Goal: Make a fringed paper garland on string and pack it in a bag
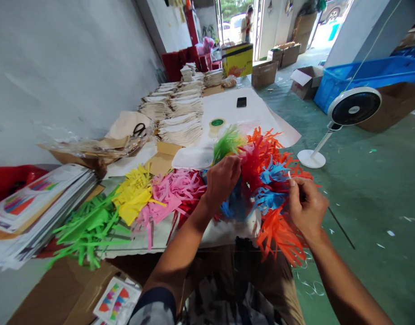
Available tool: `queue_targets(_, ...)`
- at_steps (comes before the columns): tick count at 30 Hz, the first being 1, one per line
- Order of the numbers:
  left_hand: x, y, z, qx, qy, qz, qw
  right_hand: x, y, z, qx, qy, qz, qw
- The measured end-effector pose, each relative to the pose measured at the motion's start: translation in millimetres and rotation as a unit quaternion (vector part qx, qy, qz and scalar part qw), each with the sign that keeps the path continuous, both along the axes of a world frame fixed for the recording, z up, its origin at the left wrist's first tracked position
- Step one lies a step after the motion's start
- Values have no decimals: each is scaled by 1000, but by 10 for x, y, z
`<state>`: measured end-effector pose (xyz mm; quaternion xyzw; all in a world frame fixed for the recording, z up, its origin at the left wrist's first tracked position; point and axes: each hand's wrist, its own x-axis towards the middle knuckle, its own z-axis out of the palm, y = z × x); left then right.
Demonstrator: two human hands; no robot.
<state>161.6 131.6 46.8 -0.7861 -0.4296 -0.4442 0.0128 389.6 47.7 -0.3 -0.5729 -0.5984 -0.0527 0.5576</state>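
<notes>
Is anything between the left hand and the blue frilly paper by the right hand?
Yes, in this view a crimson paper tassel sits between the left hand and the blue paper tassels beside the right hand.

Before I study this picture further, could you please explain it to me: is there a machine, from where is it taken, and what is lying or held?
There is no robot, only a person's two bare hands. A camera on the person's head looks forward and down, so both arms come in from below. On the table lie bunches of cut strips: green, yellow, pink and, between the hands, orange and blue. Farther back are a roll of tape and stacks of paper. The left hand is curled by the strips; what it holds is hidden. At the right hand's fingertips a small white tip shows, too small to name.
</notes>
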Motion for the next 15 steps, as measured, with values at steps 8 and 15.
queue_targets(8,295,-339,17,-70,-52,-226,970,-107,-7,-7,-2,30,132,991)
queue_targets(15,438,-372,-100,-205,-225,-231,924,-130,98,-58,-115,145,243,952)
